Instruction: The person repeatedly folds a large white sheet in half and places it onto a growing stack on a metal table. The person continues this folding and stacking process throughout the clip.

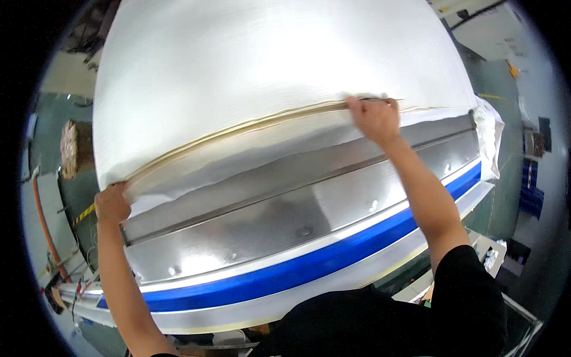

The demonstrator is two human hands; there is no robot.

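Observation:
A broad sheet of white fabric (285, 53) covers the far part of the table, its near edge a yellowish, layered border. At the left end of that border my left hand (113, 203) is closed on the fabric. Farther right, my right hand (376, 119) grips the same edge with curled fingers. Between the hands the edge runs in a slight curve and hangs a little over a shiny metal plate (267, 217). A darker grey metal strip lies along the plate's far side, partly under the fabric. What lies beneath the sheet is hidden.
Along the table's near side runs a blue band (309, 268) between white strips. White cloth (489, 140) bunches at the right end. A wrapped brown bundle (76, 149) stands on the green floor at left, near an orange pole (49, 226). Blue crates (531, 199) sit far right.

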